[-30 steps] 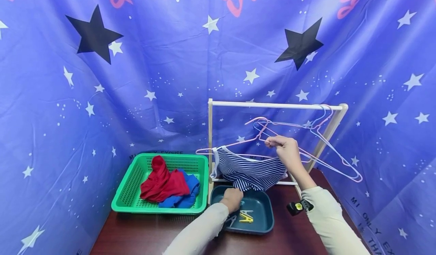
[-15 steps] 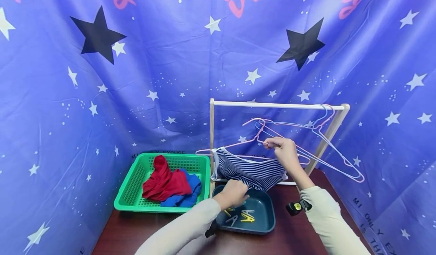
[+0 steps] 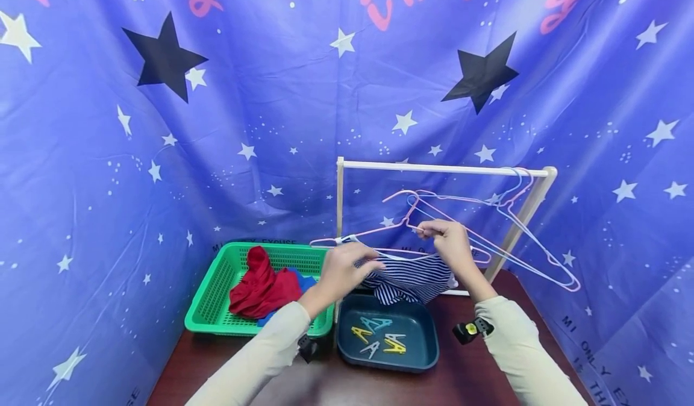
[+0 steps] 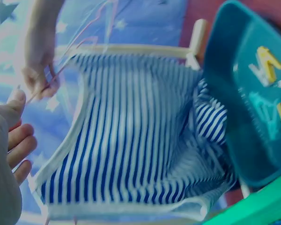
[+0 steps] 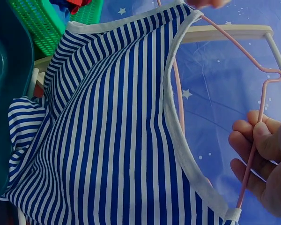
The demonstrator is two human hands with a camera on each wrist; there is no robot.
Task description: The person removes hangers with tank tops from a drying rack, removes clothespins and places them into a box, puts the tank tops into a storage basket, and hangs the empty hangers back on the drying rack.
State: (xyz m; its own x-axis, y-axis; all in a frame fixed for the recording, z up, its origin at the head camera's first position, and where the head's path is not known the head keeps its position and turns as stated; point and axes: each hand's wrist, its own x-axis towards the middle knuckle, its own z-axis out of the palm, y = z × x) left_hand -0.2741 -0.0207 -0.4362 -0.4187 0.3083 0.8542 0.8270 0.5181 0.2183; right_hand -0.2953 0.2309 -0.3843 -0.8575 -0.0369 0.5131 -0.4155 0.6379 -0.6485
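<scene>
My right hand (image 3: 449,240) pinches one arm of a pink clothes hanger (image 5: 243,187) between thumb and fingers. On that hanger hangs a navy-and-white striped sleeveless top (image 5: 117,126) with white trim, its straps over both hanger arms and its lower part bunched. My left hand (image 3: 346,268) is beside the top's left strap, fingers loosely bent and apart from the thumb; nothing shows between them. Below the top, a dark teal tray (image 3: 417,327) holds several clothespins (image 3: 394,346) in yellow, blue and grey.
A wooden rack with a white rail (image 3: 434,167) stands behind the top. Pink and blue hangers (image 3: 517,213) hang at its right end. On the left, a green basket (image 3: 208,291) holds red cloth (image 3: 265,294) and blue cloth. A star-printed curtain surrounds the table.
My left hand has lifted out of the tray and moved up and left to the top's strap, uncovering the clothespins. My right hand keeps its pinch on the hanger, almost in place.
</scene>
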